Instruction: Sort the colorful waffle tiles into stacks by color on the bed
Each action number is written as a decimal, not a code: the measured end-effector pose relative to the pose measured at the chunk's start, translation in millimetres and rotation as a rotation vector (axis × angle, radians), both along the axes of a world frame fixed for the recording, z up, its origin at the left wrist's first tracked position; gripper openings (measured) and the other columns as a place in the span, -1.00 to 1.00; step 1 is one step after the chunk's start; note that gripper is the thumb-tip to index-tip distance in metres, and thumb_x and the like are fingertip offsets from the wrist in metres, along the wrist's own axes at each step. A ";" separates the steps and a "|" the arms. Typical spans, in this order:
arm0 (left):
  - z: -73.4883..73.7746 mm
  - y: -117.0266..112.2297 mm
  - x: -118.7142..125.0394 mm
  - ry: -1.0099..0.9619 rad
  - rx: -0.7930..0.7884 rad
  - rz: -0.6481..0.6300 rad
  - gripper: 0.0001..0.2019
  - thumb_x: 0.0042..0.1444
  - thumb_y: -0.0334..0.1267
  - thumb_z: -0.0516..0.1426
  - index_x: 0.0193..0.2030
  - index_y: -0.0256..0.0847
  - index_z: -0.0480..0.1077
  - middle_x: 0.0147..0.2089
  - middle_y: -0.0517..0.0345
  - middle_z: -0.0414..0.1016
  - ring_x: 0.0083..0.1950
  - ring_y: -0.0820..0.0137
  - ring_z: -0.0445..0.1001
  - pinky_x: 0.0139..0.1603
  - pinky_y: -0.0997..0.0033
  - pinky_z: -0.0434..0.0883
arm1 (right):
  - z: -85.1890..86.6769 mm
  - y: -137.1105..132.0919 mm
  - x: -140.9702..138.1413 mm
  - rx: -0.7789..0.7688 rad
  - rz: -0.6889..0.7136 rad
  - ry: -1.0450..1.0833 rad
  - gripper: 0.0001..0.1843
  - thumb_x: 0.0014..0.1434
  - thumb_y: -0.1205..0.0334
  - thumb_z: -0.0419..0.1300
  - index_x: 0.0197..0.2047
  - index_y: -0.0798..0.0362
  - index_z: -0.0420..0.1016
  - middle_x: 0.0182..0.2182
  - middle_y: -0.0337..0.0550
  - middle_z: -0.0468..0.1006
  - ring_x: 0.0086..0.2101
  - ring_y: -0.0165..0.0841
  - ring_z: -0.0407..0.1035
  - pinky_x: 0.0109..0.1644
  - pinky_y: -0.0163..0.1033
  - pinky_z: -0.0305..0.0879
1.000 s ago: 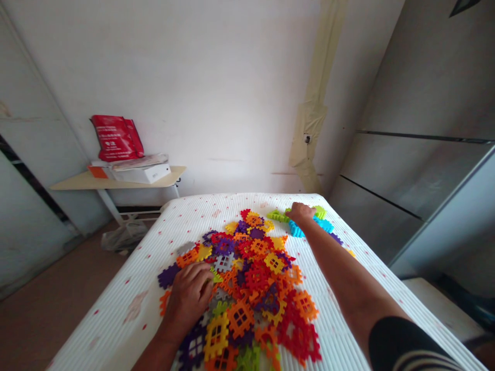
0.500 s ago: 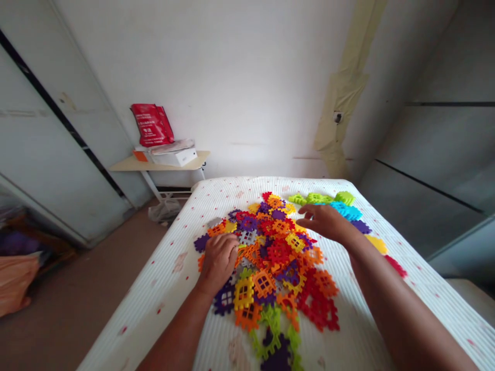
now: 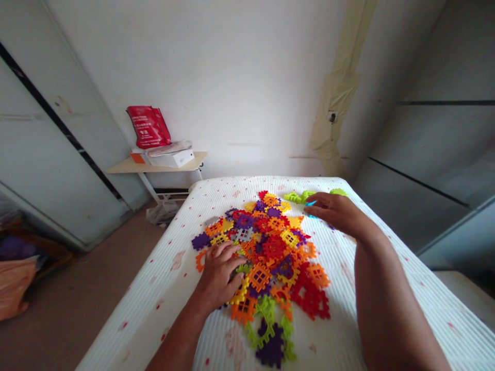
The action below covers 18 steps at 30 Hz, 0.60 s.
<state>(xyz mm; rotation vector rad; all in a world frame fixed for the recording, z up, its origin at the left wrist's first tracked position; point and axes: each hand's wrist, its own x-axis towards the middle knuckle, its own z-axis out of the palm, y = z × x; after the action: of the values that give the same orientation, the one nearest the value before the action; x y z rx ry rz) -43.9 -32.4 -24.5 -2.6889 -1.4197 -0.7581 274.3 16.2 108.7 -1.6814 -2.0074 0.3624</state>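
Observation:
A heap of plastic interlocking building tiles [image 3: 274, 246] in red, orange, purple, yellow, grey and green spreads over a white ribbed cover. My left hand [image 3: 219, 273] rests on the heap's left side, fingers spread, the thumb over a yellow tile [image 3: 240, 293]. Behind the heap on the right, my right hand [image 3: 336, 210] hovers with thumb and fingers apart. Blue tiles [image 3: 311, 203] show between and beside its fingertips; I cannot tell whether it touches them. Green tiles [image 3: 294, 198] lie just beyond it. My right hand and forearm hide most of the other tiles on that side.
The tiles lie on a padded surface with a white cover [image 3: 162, 304]. At the back left, a small table [image 3: 127, 166] holds a red bag [image 3: 149, 126] and a white box [image 3: 174, 158]. A wall stands behind, and grey panels [image 3: 433, 154] rise on the right.
My right hand has moved right, from the heap's edge to the blue tiles. My left hand has shifted toward me and its fingers have spread. The view has turned slightly.

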 end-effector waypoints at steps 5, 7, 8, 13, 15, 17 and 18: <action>-5.4 3.5 -0.3 0.043 0.023 0.002 -0.76 -0.01 -0.34 0.09 -0.19 -0.03 0.46 0.12 0.10 0.39 0.20 0.10 0.19 0.13 -0.13 0.15 | 3.6 -3.6 28.7 0.083 -0.183 -0.022 -0.61 0.08 -0.01 0.14 -0.11 0.03 0.53 -0.33 -0.12 0.60 -0.38 -0.33 0.46 -0.35 -0.32 0.30; -8.7 5.1 -2.1 0.042 0.030 -0.003 -0.78 0.00 -0.33 0.08 -0.20 -0.03 0.44 0.13 0.11 0.37 0.20 0.11 0.18 0.12 -0.11 0.16 | 3.8 -5.8 42.3 0.120 -0.245 -0.027 -0.59 0.07 -0.03 0.14 -0.11 0.03 0.53 -0.33 -0.10 0.60 -0.36 -0.30 0.47 -0.32 -0.29 0.30; -10.5 5.8 -3.1 0.042 0.030 -0.004 -0.79 0.00 -0.32 0.08 -0.21 -0.03 0.44 0.14 0.11 0.36 0.20 0.12 0.17 0.11 -0.10 0.16 | 3.7 -7.1 48.4 0.135 -0.270 -0.022 -0.58 0.08 -0.04 0.13 -0.12 0.04 0.53 -0.33 -0.09 0.60 -0.35 -0.29 0.47 -0.32 -0.28 0.31; -16.8 8.8 -6.3 0.053 0.022 0.007 -0.86 0.00 -0.33 0.08 -0.30 -0.05 0.40 0.14 0.14 0.37 0.20 0.13 0.19 0.12 -0.13 0.12 | 3.4 -13.6 65.9 0.167 -0.337 0.047 -0.55 0.06 -0.08 0.11 -0.13 0.07 0.53 -0.40 -0.08 0.59 -0.41 -0.29 0.47 -0.35 -0.26 0.31; -16.7 9.6 -5.7 0.043 0.032 0.008 -0.90 0.01 -0.34 0.06 -0.35 -0.08 0.38 0.11 0.13 0.40 0.18 0.14 0.21 0.13 -0.11 0.12 | 3.7 -14.6 67.3 0.166 -0.347 0.064 -0.55 0.06 -0.08 0.11 -0.14 0.07 0.53 -0.40 -0.09 0.59 -0.41 -0.29 0.47 -0.36 -0.26 0.30; -14.2 10.0 -4.3 0.019 0.056 0.004 -0.92 0.02 -0.35 0.05 -0.39 -0.09 0.35 0.07 0.13 0.43 0.16 0.15 0.24 0.12 -0.07 0.14 | 4.0 -14.7 66.7 0.158 -0.355 0.067 -0.56 0.06 -0.07 0.12 -0.14 0.07 0.52 -0.39 -0.08 0.59 -0.42 -0.30 0.47 -0.37 -0.27 0.29; -12.1 10.1 -3.6 0.005 0.067 0.001 -0.92 0.03 -0.34 0.05 -0.40 -0.10 0.34 0.03 0.13 0.45 0.14 0.16 0.26 0.11 -0.04 0.15 | 4.2 -14.5 65.9 0.154 -0.357 0.065 -0.56 0.06 -0.06 0.12 -0.14 0.07 0.52 -0.39 -0.09 0.59 -0.42 -0.30 0.46 -0.37 -0.27 0.29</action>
<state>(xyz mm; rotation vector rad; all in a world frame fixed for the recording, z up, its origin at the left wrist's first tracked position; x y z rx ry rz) -47.5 -22.3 -36.6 -2.6382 -1.3698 -0.7834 340.2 1.7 112.8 -1.8561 -1.6030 0.1311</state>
